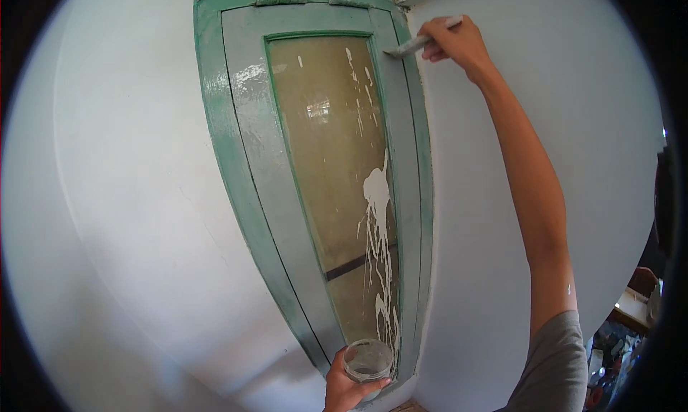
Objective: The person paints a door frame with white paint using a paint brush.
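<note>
One clear, round jar (368,360) sat at 6 o'clock, gripped around its side by the left hand (344,389); its inside looked greyish, though I couldn't tell how full it was. Up at 1 o'clock, the right hand (462,43) was closed around a flat, paint-smeared brush (412,48), tip at the glossy grey, green-edged frame (399,107). White paint splatters (376,188) streaked the tall brownish pane (315,161).

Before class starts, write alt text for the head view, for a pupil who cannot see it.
A right hand holds a paintbrush at the upper right of a tall grey-and-green window frame. The left hand holds a round clear container below; white splashes streak the glass.
</note>
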Motion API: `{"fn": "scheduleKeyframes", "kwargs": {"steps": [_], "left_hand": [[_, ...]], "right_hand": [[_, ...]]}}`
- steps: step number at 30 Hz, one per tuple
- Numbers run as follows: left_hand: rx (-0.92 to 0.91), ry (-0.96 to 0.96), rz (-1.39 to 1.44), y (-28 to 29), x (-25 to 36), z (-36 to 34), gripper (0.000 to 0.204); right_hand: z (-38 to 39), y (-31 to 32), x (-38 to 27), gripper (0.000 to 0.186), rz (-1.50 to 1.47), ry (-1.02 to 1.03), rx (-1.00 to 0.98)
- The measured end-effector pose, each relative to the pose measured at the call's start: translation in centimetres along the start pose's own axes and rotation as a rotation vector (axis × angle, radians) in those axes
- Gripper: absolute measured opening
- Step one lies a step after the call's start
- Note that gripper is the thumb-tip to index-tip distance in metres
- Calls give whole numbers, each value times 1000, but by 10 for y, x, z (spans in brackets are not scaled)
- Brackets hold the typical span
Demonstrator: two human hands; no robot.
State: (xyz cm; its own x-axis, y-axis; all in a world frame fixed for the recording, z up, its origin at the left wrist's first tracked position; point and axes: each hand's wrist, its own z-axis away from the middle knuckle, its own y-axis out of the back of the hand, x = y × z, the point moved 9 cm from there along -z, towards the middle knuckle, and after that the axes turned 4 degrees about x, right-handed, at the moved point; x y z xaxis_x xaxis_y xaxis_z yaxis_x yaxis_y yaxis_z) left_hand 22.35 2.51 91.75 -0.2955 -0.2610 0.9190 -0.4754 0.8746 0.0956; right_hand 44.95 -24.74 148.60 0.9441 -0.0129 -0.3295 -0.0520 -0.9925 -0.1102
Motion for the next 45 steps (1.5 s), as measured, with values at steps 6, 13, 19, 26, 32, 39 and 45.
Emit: {"fn": "scheduleKeyframes", "kwargs": {"steps": [6, 13, 19, 26, 32, 39, 45], "left_hand": [[-21, -80, -1, -9, 14, -6, 95], [-3, -55, 75, -4, 23, -5, 96], [-55, 7, -94, -5, 36, -6, 99], [-99, -17, -40, -21, 36, -13, 101], [-12, -22, -75, -4, 26, -10, 100], [43, 8, 19, 2, 33, -6, 99], [1, 10, 40, -8, 19, -8, 100]], "right_hand": [[-34, -8, -24, 29, -144, 137, 167], [40, -24, 16, 28, -121, 28, 15], [106, -16, 30, 23, 125, -244, -252], [11, -32, 14, 26, 178, -128, -260], [-71, -30, -15, 28, -3, -29, 28], [-37, -25, 19, 21, -306, 202, 245], [123, -10, 50, 29, -53, 109, 118]]}}
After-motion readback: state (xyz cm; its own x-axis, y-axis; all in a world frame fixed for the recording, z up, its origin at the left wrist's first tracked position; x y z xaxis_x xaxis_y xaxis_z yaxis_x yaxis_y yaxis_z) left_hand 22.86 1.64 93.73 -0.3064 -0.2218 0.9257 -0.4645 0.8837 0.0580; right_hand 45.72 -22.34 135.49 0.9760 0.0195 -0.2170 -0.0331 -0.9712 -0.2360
